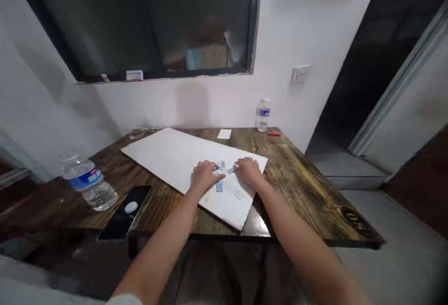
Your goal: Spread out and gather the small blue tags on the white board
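Both of my hands lie palm down on a large white board [168, 153] that sits at an angle on a dark wooden table [297, 186]. Several small paper pieces with blue print are scattered between them. One strip [219, 186] lies just below the fingertips of my left hand [206, 175], and another piece [230, 170] lies next to the fingers of my right hand [248, 170]. Neither hand visibly holds anything. My fingers may hide other small pieces.
A water bottle [89, 183] lies on the table's left side near a black phone [123, 212] with a white round object [131, 207] on it. At the back stand a second bottle [263, 115], a white note [224, 134], a red item [274, 134] and white cables [141, 132].
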Tool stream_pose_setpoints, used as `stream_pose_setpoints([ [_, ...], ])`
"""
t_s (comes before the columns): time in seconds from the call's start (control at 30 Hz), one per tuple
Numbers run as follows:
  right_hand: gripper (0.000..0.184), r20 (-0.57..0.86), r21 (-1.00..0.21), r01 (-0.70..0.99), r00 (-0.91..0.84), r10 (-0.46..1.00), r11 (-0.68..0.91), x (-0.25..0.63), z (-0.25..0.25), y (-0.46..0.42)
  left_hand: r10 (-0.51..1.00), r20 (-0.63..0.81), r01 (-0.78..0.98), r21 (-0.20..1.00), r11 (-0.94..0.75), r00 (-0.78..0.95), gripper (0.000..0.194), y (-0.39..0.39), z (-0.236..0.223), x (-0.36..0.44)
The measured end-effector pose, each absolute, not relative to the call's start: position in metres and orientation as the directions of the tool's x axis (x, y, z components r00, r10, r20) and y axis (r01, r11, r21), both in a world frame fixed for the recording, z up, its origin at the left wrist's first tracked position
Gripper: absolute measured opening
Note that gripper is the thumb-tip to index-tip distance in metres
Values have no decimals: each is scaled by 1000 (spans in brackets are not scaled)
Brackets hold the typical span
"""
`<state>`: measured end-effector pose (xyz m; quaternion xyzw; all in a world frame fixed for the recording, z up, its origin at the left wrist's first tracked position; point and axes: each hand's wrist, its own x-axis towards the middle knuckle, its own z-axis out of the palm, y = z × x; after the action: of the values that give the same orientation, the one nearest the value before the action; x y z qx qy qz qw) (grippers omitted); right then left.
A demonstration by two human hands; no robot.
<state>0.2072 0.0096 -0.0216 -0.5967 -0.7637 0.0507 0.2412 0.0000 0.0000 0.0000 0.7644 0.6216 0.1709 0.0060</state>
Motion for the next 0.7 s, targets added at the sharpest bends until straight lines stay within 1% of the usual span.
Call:
stream_pose_setpoints([
  [0.1, 27, 324, -383, 875, -172, 930, 296, 208, -22, 12, 956, 274, 950, 256, -180, 108, 24, 1, 1, -1],
  [0.17, 26, 344, -401, 867, -157, 926, 296, 208, -22, 13, 954, 293, 950, 279, -144, 59, 19, 2, 1, -1],
  [0.27, 25, 378, -432, 851, -129, 917, 298, 208, -22, 13, 947, 320, 942, 320, -104, -4, 18, 5, 0, -3],
  [0.37, 24, 396, -455, 838, -112, 911, 301, 207, -21, 12, 934, 358, 911, 387, -139, -9, 20, 7, 0, -5],
  [0.43, 23, 402, -462, 835, -104, 910, 299, 207, -19, 11, 920, 391, 895, 411, -174, 0, 23, 8, 0, -5],
  [0.5, 23, 405, -463, 835, -99, 909, 297, 206, -18, 9, 915, 403, 899, 399, -177, 1, 24, 8, -1, -5],
  [0.57, 23, 400, -463, 836, -98, 911, 293, 206, -16, 8, 928, 374, 919, 365, -150, 3, 23, 8, -2, -5],
  [0.63, 23, 390, -465, 838, -97, 916, 287, 205, -15, 8, 942, 334, 937, 323, -130, 15, 25, 8, -3, -6],
  [0.7, 23, 382, -466, 839, -95, 919, 280, 205, -14, 7, 947, 319, 943, 300, -143, 43, 25, 8, -4, -7],
])
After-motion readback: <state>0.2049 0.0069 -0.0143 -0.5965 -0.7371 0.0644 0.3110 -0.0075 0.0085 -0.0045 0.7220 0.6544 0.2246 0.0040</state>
